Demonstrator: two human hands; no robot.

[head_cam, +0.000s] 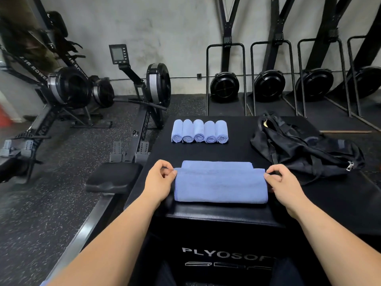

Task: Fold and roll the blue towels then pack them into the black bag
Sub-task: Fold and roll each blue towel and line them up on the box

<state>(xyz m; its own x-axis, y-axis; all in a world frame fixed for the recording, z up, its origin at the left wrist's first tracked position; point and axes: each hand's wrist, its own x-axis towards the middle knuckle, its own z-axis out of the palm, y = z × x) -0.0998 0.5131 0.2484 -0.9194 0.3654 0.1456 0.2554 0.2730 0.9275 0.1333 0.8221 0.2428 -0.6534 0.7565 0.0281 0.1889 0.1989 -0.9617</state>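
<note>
Already five rolls (199,131) lie side by side at the far end of the box (237,149), so I judge the rolling nearly done, though nothing is packed yet. At the near end of the box I have a sixth towel (220,185) partly folded, my left hand (159,180) pinching its left corner and my right hand (282,182) pinching its right. The bag (305,149) slumps on the box's right side; this last roll and all the packing remain.
</note>
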